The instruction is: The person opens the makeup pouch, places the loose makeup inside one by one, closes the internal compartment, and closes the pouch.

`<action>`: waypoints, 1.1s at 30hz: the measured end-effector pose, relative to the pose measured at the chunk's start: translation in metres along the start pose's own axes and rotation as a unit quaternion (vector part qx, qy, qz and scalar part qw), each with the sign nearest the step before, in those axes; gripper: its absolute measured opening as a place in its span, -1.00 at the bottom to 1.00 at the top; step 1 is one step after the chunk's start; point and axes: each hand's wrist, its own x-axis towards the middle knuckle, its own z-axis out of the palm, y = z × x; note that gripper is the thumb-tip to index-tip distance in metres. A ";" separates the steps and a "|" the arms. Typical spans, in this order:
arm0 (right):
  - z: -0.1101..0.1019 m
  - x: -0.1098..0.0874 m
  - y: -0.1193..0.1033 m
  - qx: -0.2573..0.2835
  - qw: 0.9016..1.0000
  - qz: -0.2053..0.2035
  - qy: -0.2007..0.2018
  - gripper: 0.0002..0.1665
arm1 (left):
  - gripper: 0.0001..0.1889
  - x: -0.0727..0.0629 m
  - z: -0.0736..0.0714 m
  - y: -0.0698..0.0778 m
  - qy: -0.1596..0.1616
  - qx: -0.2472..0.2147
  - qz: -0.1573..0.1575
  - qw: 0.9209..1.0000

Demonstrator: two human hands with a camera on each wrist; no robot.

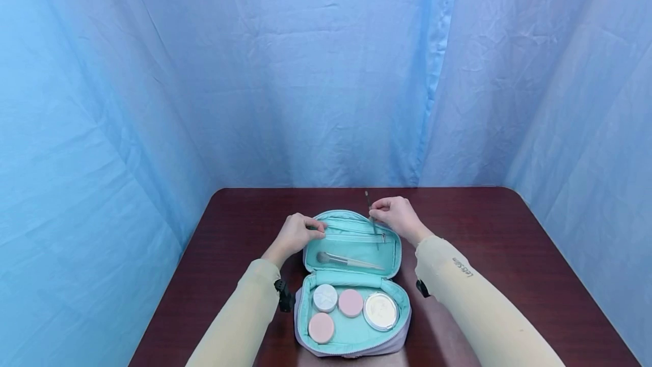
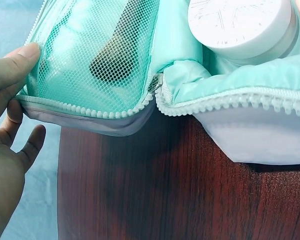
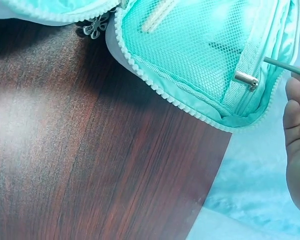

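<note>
“Let's Slim” (image 1: 462,267) (tilted), right sleeve (image 1: 479,302)

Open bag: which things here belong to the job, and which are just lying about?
Seemingly in use:
open bag, edge held by left hand
thin stick in right hand
mesh pocket

Lying about:
brush
white jar
two pink jars
silvery round case

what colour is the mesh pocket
The mesh pocket is turquoise; it shows best in the left wrist view.

head: above, farthest, facing forward-down | wrist views: close, facing inward-down from either side | shared: mesh pocket (image 2: 72,62)
</note>
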 end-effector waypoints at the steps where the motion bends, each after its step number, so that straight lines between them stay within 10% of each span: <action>1: 0.001 0.000 0.000 -0.011 1.000 -0.003 -0.001 -0.80 | -0.90 0.000 0.000 0.000 0.000 0.001 0.002 1.000; 33: 0.009 0.001 0.000 -0.122 0.990 -0.056 -0.049 -0.81 | -0.92 0.000 -0.001 0.000 -0.001 0.009 0.017 1.000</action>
